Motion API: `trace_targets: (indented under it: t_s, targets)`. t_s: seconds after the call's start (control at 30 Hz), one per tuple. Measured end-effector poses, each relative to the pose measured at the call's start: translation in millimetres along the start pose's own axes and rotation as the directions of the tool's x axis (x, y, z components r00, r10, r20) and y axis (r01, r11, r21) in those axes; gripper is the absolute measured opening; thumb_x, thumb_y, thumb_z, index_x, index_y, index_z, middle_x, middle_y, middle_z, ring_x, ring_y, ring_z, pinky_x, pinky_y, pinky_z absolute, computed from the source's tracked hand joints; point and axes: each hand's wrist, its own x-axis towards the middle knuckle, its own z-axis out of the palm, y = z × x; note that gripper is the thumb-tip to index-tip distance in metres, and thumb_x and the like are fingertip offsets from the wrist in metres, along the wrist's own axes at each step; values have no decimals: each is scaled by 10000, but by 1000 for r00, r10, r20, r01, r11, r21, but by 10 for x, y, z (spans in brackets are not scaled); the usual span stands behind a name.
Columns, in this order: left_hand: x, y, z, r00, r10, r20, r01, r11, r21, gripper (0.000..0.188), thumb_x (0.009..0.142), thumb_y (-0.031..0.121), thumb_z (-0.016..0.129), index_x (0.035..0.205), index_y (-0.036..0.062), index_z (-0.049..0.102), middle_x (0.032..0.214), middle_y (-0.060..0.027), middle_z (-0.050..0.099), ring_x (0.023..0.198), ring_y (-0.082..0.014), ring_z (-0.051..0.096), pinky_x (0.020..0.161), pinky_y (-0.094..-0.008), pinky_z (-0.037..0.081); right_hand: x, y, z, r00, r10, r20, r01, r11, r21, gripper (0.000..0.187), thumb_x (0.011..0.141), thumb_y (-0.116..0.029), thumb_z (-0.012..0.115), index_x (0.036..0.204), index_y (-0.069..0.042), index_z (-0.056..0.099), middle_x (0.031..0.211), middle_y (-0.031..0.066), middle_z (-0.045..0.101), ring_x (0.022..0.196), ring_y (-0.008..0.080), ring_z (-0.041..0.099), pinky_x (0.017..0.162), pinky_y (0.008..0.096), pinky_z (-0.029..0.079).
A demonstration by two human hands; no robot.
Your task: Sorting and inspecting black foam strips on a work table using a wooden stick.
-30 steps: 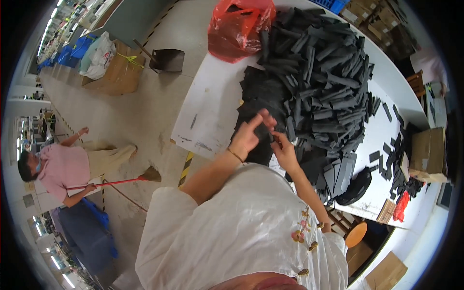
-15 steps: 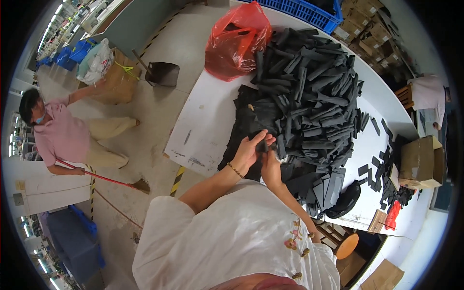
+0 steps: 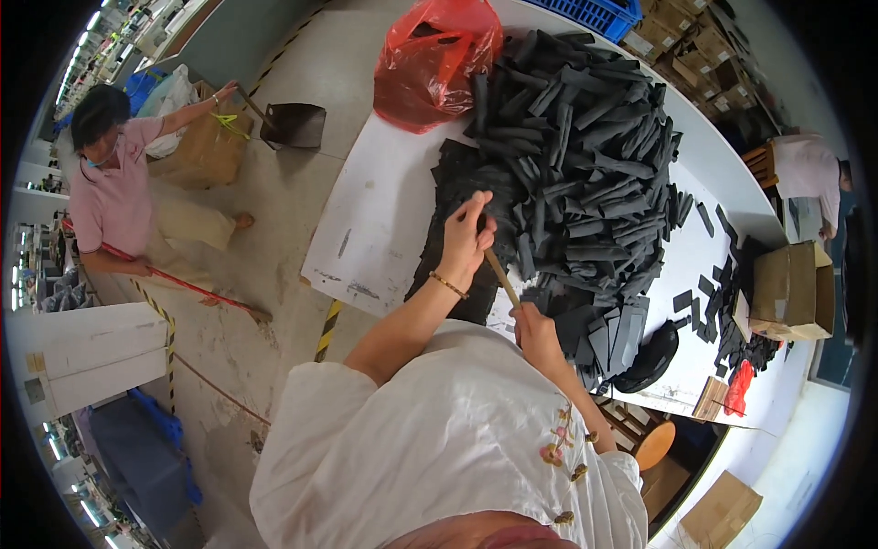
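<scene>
A narrow tan strip (image 3: 502,277) runs straight between my two hands; I cannot tell if it is stiff or pulled taut. My left hand (image 3: 468,240) is closed on its upper end, above a stack of flat black sheets (image 3: 448,197). At its lower end my right hand (image 3: 536,331) grips it with the fingers curled in, close to the table's near edge. Just beyond my hands lies a large heap of rolled or folded black pieces (image 3: 594,156). Flat dark grey pieces (image 3: 622,334) lie to the right of my right hand.
A red plastic bag (image 3: 434,69) sits at the table's far left, with a blue crate (image 3: 594,14) behind the heap. To the right are a black pouch (image 3: 651,357), a cardboard box (image 3: 794,291) and a stool (image 3: 655,445). On the left a person (image 3: 128,183) holds a broom and dustpan (image 3: 294,125).
My hands have moved apart, and the tan strip now shows between them. Toward the dustpan, the person at left has leaned and taken its handle. My view has shifted slightly.
</scene>
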Motion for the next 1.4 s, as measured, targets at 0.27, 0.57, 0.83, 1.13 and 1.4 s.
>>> trace_targets:
  t_s: [0.27,0.57,0.83,1.13,1.4]
  targets:
    - [-1,16,-5,998,-22,-65,27,996,88,304,907,325,635,1021,43,625,532,-13,489,374,-100,414,392,-228,346,190,-114,158,1000,3,-9,-2,996,86,157,965,-99,471,901,18,552,556,134,531,483,229,555,481,339,419]
    - [10,-120,128,997,-74,7,74,997,-19,282,902,323,645,868,43,640,484,15,413,363,-78,322,376,-248,240,53,-132,-63,981,157,111,-176,966,190,158,968,-98,462,924,13,565,552,91,511,469,185,516,472,300,413]
    - [56,66,5,995,1,-95,-7,998,-58,112,877,220,670,852,122,622,456,26,352,327,-88,309,338,-257,216,228,-215,205,990,107,93,-124,973,197,180,955,-102,476,848,0,580,514,80,483,424,167,481,434,308,385]
    - [7,132,132,995,29,92,-25,999,-43,204,912,274,635,1049,124,652,492,32,417,355,-75,337,372,-245,273,184,-318,74,967,218,130,-249,913,323,211,987,-155,453,890,2,555,519,37,463,430,107,439,415,276,335]
    - [-195,-126,254,990,-112,89,97,982,165,357,924,392,596,1037,54,609,523,-27,493,376,-99,402,379,-242,320,464,-267,263,977,199,-82,-166,940,299,259,1008,-182,437,850,-7,544,524,34,480,445,101,444,423,282,352]
